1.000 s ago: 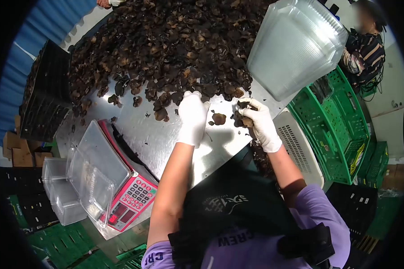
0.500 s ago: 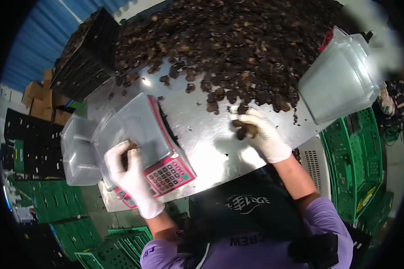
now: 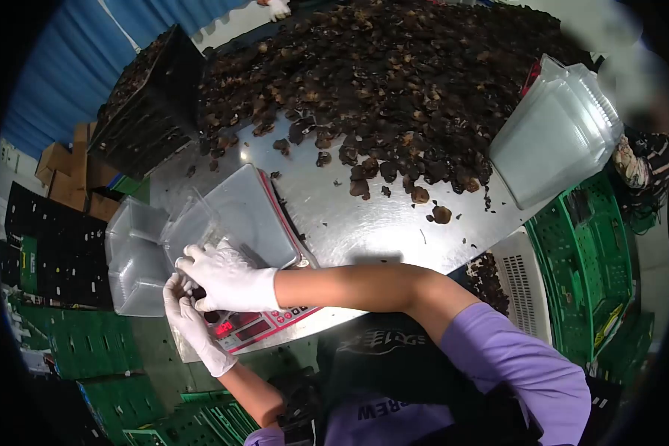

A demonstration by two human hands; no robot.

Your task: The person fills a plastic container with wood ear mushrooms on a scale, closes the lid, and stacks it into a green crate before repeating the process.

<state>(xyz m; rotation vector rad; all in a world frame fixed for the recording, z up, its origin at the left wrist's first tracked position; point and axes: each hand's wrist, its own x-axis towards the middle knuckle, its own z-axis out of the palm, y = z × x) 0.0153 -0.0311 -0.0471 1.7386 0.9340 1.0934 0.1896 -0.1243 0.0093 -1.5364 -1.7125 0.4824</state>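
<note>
Metal counter (image 3: pixel 379 241) bears dark pieces (image 3: pixel 386 97) — heaped over its far half. Right hand (image 3: pixel 234 279) extends leftward, palm down, touching the left hand (image 3: pixel 193 323) at the scale (image 3: pixel 256 223) — fingers half-curled, grip indeterminable.

White glare on metal tabletop (image 3: pixel 342 241)

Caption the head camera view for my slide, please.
Gloved left hand and right hand close together over the red-trimmed scale; dark pieces lie heaped on the metal table.

Wearer's two hands (image 3: pixel 236 281), one scale (image 3: pixel 247 212), one dark heap (image 3: pixel 394 89), one white basket (image 3: pixel 537 293).
</note>
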